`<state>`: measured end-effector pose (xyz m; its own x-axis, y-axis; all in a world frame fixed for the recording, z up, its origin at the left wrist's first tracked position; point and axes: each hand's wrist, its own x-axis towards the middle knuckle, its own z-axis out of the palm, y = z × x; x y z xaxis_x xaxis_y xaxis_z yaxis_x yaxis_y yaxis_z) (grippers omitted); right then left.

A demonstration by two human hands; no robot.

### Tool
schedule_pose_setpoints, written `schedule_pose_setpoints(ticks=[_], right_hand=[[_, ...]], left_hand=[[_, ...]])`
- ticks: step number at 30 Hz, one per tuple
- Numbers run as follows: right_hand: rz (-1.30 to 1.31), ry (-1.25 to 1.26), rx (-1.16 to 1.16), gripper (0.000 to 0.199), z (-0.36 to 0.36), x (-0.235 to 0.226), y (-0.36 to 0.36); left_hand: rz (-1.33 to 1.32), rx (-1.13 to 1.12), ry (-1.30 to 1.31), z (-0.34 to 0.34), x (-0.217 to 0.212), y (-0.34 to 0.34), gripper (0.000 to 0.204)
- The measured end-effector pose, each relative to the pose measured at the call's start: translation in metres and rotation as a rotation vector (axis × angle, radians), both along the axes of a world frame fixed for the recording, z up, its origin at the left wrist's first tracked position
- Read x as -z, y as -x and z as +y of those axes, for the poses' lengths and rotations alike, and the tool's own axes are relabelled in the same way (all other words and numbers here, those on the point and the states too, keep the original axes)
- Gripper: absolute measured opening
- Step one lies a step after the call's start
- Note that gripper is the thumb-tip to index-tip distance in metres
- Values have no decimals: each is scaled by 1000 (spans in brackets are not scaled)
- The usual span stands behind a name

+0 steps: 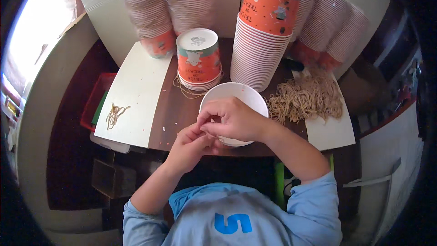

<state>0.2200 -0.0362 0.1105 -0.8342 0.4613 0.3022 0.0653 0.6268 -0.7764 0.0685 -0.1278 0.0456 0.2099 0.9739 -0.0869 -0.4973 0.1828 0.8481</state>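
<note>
At the table's [182,114] near edge, the white cup [252,98] sits under both hands, so a forearm pressing on its rim could tip it off. The left hand [192,143] and right hand [232,118] have fingers curled in, tips nearly meeting over the cup; whether they pinch a cord is too small to tell. The twine [309,100] to the right lies matted, so pulling out 1 strand may drag others along. The tall stack [261,54], just behind the cup, could topple if knocked.

The hands hide much of the cup's inside, so I cannot tell its contents. Both the tall stack and the short stack [198,59] are nested cups, base up; loose cords [184,92] circle the latter's foot. Behind, clear wrap [189,0] holds more nested cups.
</note>
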Motion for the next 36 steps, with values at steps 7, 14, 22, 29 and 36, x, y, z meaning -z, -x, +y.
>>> schedule_pose_setpoints(ticks=[7, 14, 22, 29, 36], right_hand=[[91, -580, 420, 10, -14, 11, -23], [5, -293, 176, 19, -30, 13, -40], [-68, -192, 137, 14, -27, 13, -43], [-40, -365, 328, 14, -40, 3, -49], [-3, -563, 253, 13, -44, 21, -43]], left_hand=[[34, 11, -85, -8, -1, 7, 11], [20, 13, -86, -7, 0, 7, 9], [155, -40, -210, -8, 3, 8, 7], [193, -40, -216, -9, 1, 5, 8], [212, -56, -224, -9, 2, 5, 7]])
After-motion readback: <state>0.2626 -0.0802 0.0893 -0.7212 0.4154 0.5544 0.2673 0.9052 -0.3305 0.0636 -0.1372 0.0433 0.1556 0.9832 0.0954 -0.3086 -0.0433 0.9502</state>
